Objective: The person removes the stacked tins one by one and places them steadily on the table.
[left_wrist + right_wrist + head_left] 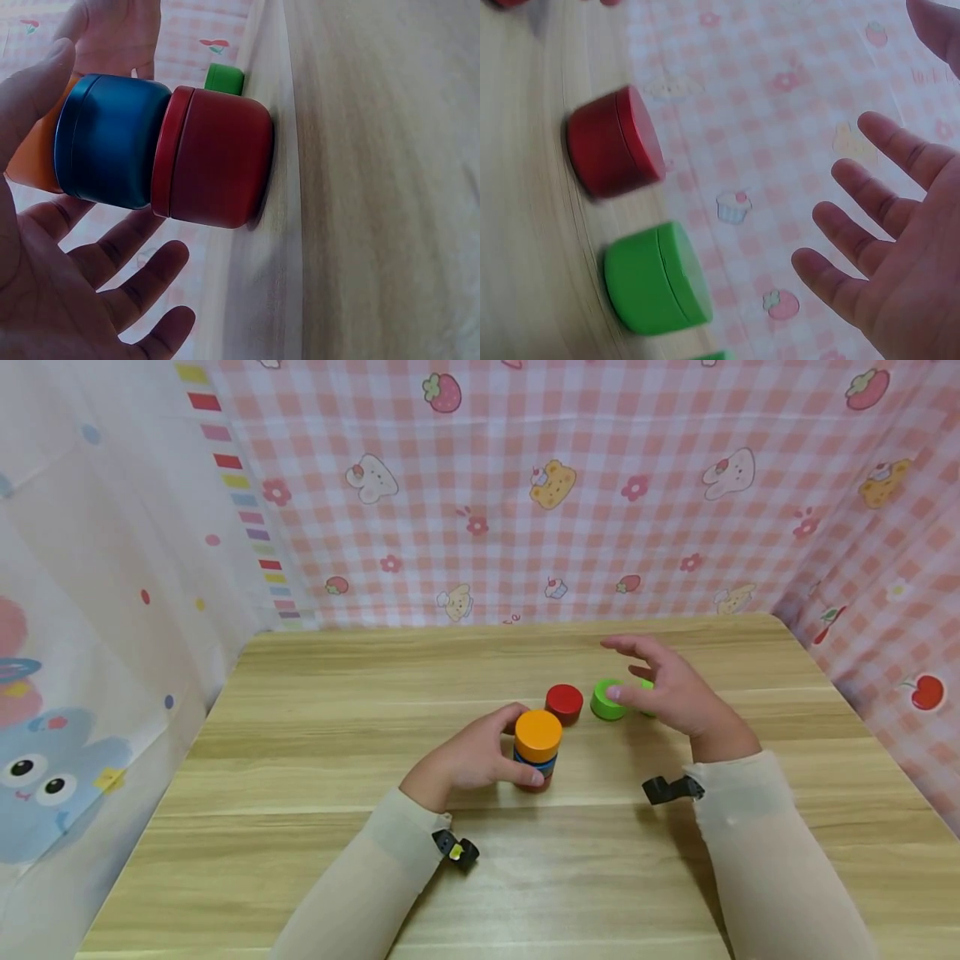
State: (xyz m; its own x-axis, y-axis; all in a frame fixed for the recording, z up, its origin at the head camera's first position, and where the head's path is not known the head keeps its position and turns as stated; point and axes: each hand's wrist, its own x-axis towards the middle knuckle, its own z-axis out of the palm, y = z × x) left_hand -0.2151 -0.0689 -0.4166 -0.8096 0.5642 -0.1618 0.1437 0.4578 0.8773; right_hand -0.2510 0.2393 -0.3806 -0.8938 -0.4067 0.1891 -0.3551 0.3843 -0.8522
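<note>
Surface: light wood-grain laminate desk [315, 827], boxed in on three sides by hanging cloth — pink gingham sheet with bunnies, bears and strawberries [600, 485] at the back and right, pale white sheet with a blue cartoon creature [67, 635] on the left.

On the desk, head view: a stack of three round lidded tins, orange on blue on dark red [537, 750], near the middle. Just behind it a single low red round tin [564, 702], beside that a low green round tin [606, 702], and a sliver of a second green piece [647, 687] mostly hidden behind the right hand.

Left hand [472, 760] is at the stack's left side, thumb at the base, fingers curved round toward it. Right hand [667, 689] hovers over the green tin, fingers spread and relaxed, holding nothing.

View differences:
- Left wrist view shows the stack side-on — the orange, blue and red tiers clearly separate, red at the bottom sitting on the desk. It also shows the left fingers [127, 255] spread loose under the stack, palm cupped around it rather than clamped; thumb touches the blue tier's edge.
- Right wrist view shows open palm and splayed right fingers [870, 225] well apart from the red and green tins — no contact, which the head view leaves ambiguous. Slight motion blur there.
</note>
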